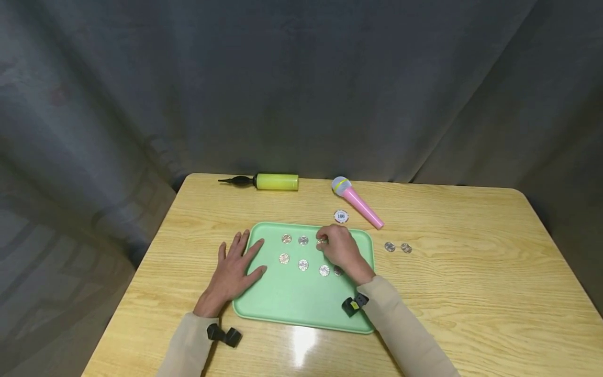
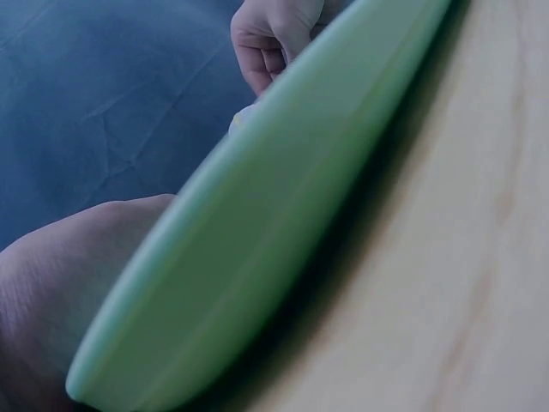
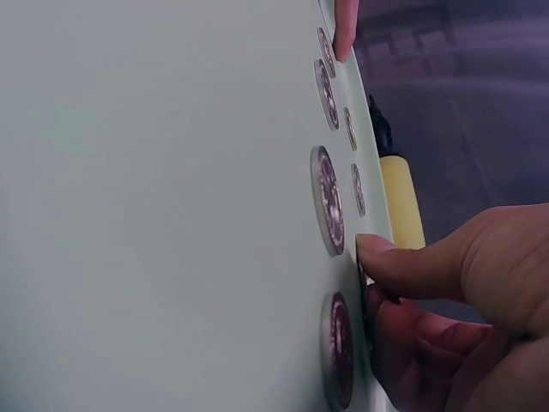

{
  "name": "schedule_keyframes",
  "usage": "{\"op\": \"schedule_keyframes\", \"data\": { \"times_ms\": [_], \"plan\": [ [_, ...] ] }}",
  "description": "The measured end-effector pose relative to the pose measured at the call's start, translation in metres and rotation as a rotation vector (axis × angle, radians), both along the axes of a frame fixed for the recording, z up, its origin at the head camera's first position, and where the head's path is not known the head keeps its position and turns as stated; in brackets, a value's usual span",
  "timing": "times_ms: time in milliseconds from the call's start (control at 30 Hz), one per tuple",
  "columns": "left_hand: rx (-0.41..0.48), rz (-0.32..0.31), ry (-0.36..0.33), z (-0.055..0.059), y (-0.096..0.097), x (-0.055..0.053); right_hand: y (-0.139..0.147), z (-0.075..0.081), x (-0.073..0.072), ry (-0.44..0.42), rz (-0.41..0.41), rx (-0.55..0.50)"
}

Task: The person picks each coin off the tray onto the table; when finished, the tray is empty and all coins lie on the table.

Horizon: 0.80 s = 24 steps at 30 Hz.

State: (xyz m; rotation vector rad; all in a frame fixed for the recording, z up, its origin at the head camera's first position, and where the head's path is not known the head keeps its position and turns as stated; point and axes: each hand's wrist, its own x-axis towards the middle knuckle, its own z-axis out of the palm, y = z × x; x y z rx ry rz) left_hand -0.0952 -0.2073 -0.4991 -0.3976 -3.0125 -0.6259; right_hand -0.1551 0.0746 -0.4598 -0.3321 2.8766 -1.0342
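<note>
My right hand (image 1: 340, 248) is over the back right part of a green tray (image 1: 301, 309), pinching a silver coin (image 1: 322, 242) between thumb and curled fingers. In the right wrist view, that coin stands largely hidden behind the thumb (image 3: 403, 264), close over the tray. Further left in the same back row lie two more coins, one a silver coin (image 1: 303, 240). Several others form a front row, among them a coin (image 1: 303, 265) and one partly under my right wrist (image 1: 338, 270). Spread fingers of my left hand (image 1: 231, 275) rest across the tray's left rim.
Right of the tray, two coins (image 1: 398, 247) lie side by side on the wooden table (image 1: 471, 293). Behind it are a white poker chip (image 1: 341, 216) marked 100, a pink toy microphone (image 1: 360, 204) and a yellow hand pump (image 1: 277, 181). A dark curtain (image 1: 301, 89) hangs beyond the table.
</note>
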Motion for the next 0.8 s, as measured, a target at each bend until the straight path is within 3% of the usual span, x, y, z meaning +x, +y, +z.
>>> {"op": "schedule_keyframes", "data": {
  "times_ms": [500, 800],
  "plan": [
    [0.004, 0.0, -0.032, 0.0022, -0.0002, -0.0001, 0.0021, 0.0049, 0.0019, 0.028, -0.052, 0.08],
    [0.008, 0.002, -0.028, 0.0031, -0.0006, 0.0007, -0.0011, 0.0046, 0.0029, 0.025, -0.021, 0.069]
  ]
}}
